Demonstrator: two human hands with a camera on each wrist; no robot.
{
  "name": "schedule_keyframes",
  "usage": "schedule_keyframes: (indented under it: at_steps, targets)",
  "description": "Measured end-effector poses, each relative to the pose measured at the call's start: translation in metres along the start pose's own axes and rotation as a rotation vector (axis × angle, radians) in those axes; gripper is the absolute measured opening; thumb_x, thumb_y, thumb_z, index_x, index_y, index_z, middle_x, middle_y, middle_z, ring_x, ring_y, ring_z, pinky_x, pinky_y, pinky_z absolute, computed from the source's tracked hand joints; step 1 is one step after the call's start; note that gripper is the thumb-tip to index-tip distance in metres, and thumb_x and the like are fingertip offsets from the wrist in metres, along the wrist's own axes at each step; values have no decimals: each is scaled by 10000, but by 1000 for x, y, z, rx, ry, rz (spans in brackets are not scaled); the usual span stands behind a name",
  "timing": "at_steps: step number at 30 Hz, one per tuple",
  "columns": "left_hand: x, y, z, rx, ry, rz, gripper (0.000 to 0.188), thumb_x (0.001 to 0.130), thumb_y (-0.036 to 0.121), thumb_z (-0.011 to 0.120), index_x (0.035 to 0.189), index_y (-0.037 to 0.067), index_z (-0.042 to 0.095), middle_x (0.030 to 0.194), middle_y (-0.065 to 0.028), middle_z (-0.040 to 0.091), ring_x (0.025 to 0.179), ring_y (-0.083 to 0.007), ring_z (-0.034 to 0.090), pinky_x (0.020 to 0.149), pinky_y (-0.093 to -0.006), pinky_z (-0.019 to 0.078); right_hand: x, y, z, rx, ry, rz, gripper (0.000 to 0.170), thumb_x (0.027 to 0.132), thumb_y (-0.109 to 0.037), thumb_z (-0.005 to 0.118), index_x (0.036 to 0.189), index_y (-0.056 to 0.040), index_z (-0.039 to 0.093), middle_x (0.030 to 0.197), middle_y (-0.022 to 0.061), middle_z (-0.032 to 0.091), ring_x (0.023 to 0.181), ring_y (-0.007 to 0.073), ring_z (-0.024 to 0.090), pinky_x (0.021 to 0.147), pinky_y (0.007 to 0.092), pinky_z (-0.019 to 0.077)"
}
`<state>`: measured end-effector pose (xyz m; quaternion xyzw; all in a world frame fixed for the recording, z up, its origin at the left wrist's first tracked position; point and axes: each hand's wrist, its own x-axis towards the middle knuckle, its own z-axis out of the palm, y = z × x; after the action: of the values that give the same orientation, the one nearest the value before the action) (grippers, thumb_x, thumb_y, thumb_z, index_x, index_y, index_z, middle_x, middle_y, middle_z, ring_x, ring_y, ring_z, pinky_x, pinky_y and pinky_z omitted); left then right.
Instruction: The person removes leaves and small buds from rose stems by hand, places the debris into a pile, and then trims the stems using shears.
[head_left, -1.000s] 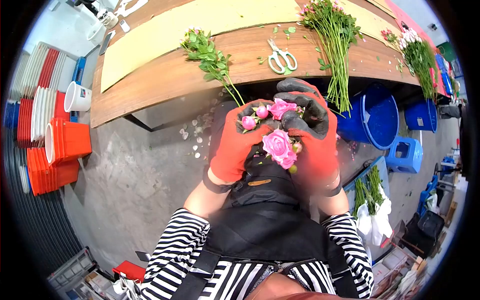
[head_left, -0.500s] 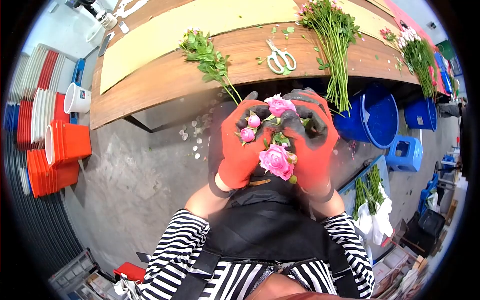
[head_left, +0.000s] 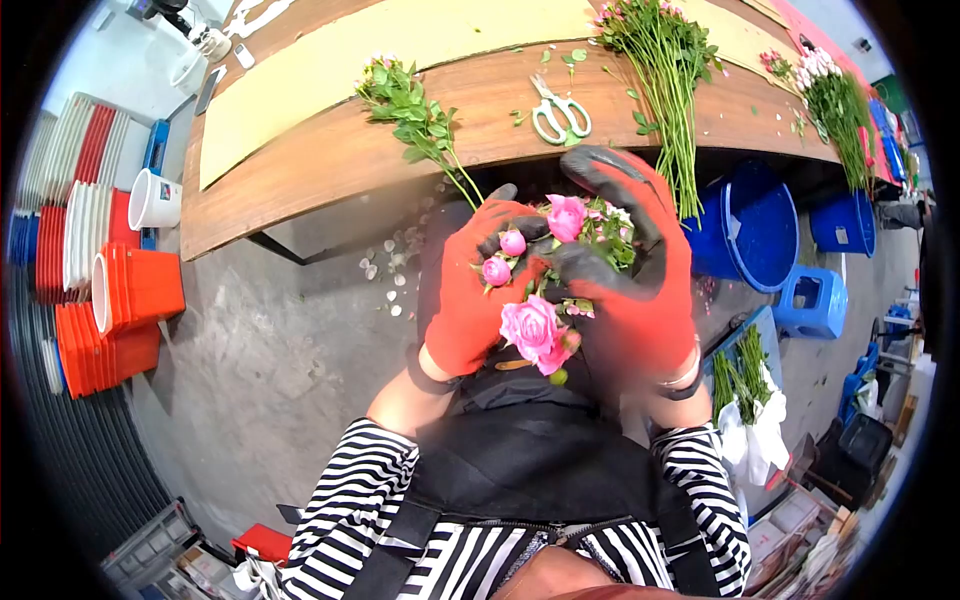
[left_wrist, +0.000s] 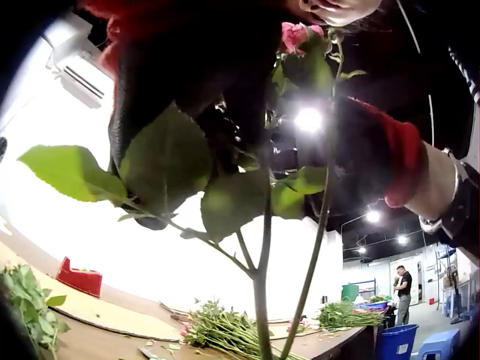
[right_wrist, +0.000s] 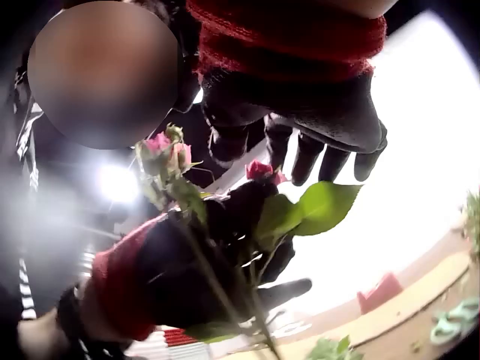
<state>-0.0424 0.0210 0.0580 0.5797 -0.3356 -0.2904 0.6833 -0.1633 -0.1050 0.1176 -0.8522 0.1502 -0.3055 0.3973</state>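
Note:
My left hand [head_left: 468, 285], in a red glove with black palm and fingers, grips the stems of pink spray roses [head_left: 530, 325]. Two small pink buds [head_left: 496, 271] stick out over its fingers. In the left wrist view, two green stems [left_wrist: 260, 315] with broad leaves [left_wrist: 166, 154] rise close to the camera. My right hand [head_left: 650, 265], gloved alike, is spread around the far side of the blooms, thumb apart from the fingers. The right wrist view shows its fingers [right_wrist: 306, 159] hanging loose above a rose [right_wrist: 260, 171].
On the wooden table [head_left: 300, 165] lie a leafy stem bunch [head_left: 425, 120], scissors [head_left: 560, 112] with pale green handles and a long-stemmed rose bunch [head_left: 668, 100]. Blue buckets [head_left: 745, 225] and a blue stool [head_left: 812, 303] stand right. Orange crates [head_left: 140, 280] stand left.
My right hand has loosened from the blooms and moved right, its fingers spreading. More green and small blossoms show between the hands. The large rose has shifted down and left.

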Motion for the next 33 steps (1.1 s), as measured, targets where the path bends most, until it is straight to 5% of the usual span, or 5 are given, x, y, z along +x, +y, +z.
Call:
schedule_keyframes:
  at_steps: [5, 11, 15, 23, 33]
  targets:
    - [0, 2, -1, 471, -111, 289, 347, 634, 39, 724, 978, 66, 688, 920, -91, 648, 1003, -301, 585, 1096, -509, 333, 11, -15, -29, -538, -260, -221, 396, 681, -216, 803, 1044, -142, 662, 1127, 45, 615, 1148, 318, 519, 1072, 491, 319]
    - [-1, 12, 0, 644, -296, 508, 389, 572, 95, 707, 956, 46, 678, 952, -90, 652, 1005, -358, 565, 1077, -535, 339, 15, 16, -42, -193, -458, 0, 364, 683, -165, 766, 1015, -65, 656, 1058, 107, 655, 1027, 263, 602, 953, 375, 439]
    - [4, -3, -10, 236, -334, 324, 384, 600, 44, 715, 982, 49, 687, 941, -78, 645, 954, -293, 589, 1106, -550, 302, 31, 33, -42, 272, -557, 554, 314, 772, -90, 663, 1070, 8, 650, 1063, 94, 665, 985, 165, 619, 880, 307, 486]
    - [-5, 13, 0, -485, 54, -387, 350, 809, -21, 627, 1159, -18, 617, 1051, -36, 666, 965, -97, 595, 858, -255, 482, 3, 17, -4, 561, -159, 369, 440, 742, 8, 700, 1174, 4, 615, 1107, 73, 652, 1046, 148, 599, 899, 300, 486]
    - [-9, 4, 9, -705, -12, -201, 333, 846, 5, 637, 1175, -36, 611, 1109, -74, 659, 996, -136, 617, 891, -277, 491, -12, 23, 30, 879, 52, 452, 280, 738, 38, 679, 1015, 19, 641, 1020, 75, 658, 957, 156, 608, 842, 299, 489]
